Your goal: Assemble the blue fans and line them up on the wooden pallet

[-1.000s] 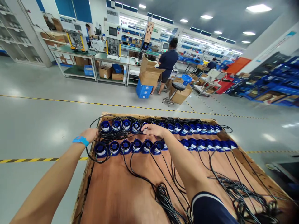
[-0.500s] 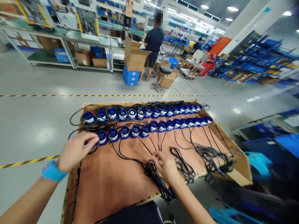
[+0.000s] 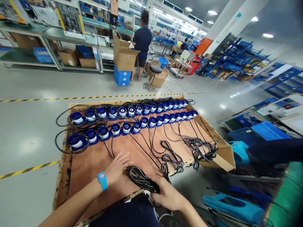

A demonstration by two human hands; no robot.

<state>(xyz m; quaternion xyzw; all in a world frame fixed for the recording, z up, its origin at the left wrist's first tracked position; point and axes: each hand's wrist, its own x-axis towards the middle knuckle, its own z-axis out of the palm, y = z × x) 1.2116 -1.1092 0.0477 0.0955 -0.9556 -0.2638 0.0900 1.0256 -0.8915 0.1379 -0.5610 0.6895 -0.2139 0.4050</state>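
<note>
The right hand [image 3: 167, 191] is gripping the coiled black cable [image 3: 139, 178], thumb on one side and fingers curling round the other; the coil is lying at the near edge of the wooden board [image 3: 90, 167]. The left hand [image 3: 118, 168] is hovering low over the board, fingers spread apart; whether it is touching the coil, I cannot tell. Blue round units [image 3: 115, 129] are standing in two rows toward the board's far edge, while more cable bundles [image 3: 199, 146] are lying toward its right side.
</note>
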